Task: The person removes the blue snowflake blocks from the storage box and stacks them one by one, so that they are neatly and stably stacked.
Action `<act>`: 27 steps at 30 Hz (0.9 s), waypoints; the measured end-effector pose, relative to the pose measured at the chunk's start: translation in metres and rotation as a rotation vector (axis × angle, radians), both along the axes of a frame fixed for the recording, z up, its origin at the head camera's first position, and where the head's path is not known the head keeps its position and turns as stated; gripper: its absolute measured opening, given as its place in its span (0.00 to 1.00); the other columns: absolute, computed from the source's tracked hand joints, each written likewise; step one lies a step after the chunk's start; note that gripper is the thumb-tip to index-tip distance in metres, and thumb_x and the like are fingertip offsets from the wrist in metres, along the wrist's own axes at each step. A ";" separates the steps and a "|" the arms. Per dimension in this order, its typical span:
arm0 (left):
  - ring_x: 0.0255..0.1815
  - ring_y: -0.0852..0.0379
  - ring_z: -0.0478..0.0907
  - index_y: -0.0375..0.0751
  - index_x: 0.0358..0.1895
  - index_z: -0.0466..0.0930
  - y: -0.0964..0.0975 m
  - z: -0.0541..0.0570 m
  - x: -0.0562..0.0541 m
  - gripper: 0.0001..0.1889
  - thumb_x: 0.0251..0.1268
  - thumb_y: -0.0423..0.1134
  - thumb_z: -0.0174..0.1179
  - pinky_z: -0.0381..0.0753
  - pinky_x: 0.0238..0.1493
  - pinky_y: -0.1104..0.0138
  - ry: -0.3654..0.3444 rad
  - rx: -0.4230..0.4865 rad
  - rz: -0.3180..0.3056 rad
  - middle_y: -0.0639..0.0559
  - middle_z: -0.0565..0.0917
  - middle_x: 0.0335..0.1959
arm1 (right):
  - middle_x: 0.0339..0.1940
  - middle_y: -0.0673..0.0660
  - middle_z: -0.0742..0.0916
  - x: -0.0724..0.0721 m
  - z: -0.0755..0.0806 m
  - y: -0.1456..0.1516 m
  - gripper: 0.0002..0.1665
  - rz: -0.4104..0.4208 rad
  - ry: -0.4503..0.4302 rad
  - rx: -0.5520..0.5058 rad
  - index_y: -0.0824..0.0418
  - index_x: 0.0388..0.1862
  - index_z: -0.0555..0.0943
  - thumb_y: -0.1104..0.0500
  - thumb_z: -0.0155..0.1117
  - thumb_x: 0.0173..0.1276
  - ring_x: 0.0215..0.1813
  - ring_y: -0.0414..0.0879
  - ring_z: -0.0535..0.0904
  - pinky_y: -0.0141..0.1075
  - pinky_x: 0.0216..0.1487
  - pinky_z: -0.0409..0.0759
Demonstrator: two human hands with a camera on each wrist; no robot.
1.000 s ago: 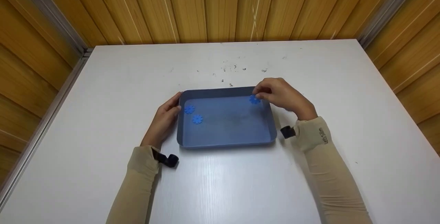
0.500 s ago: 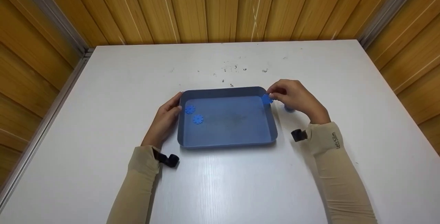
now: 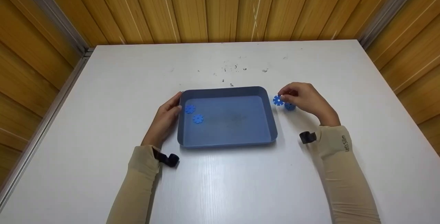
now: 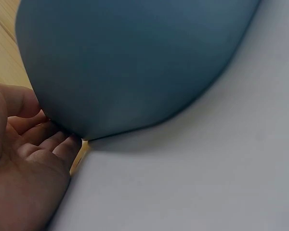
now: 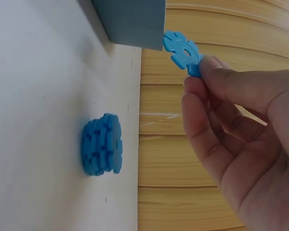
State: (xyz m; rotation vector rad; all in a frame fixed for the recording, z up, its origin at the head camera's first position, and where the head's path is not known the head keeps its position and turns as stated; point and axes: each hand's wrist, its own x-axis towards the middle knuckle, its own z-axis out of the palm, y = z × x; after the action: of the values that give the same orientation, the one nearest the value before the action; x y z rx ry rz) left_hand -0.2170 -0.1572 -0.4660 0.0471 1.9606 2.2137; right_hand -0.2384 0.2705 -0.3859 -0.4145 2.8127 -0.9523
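My right hand pinches a blue notched plastic disc between thumb and fingertips, just beyond the tray's right wall. In the right wrist view the disc is tilted, with a hole at its centre. Below it, a short stack of similar blue discs stands on the table, partly hidden by the hand in the head view. My left hand holds the left side of the blue-grey tray, thumb at the rim. Two blue discs lie flat inside the tray, one disc near the left wall, another disc beside it.
The white table carries small dark marks behind the tray. Yellow wood-look panels stand along the back and both sides, with metal posts in the corners.
My right hand has carried the pinched disc rightward from inside the tray, over its right wall, to beside the stack. The stack has come into view. The left hand and tray stay put.
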 end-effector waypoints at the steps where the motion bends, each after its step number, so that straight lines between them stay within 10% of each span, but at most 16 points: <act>1: 0.79 0.60 0.45 0.46 0.75 0.55 0.000 0.000 0.000 0.30 0.71 0.29 0.43 0.46 0.78 0.65 0.001 -0.005 -0.002 0.54 0.54 0.78 | 0.45 0.61 0.85 0.000 -0.001 0.002 0.12 -0.008 -0.007 0.003 0.63 0.48 0.83 0.61 0.61 0.68 0.43 0.51 0.76 0.40 0.49 0.76; 27: 0.79 0.60 0.43 0.46 0.76 0.53 0.000 0.002 0.002 0.31 0.71 0.28 0.42 0.46 0.78 0.65 -0.001 0.017 -0.016 0.54 0.52 0.78 | 0.48 0.65 0.84 -0.002 -0.011 0.035 0.15 -0.116 -0.114 -0.049 0.66 0.49 0.82 0.58 0.61 0.69 0.47 0.53 0.81 0.21 0.38 0.76</act>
State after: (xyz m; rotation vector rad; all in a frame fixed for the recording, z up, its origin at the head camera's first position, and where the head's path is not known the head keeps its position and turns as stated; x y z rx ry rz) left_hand -0.2151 -0.1571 -0.4637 0.0630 1.9345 2.2200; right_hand -0.2400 0.3050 -0.3965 -0.1972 2.7396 -1.0349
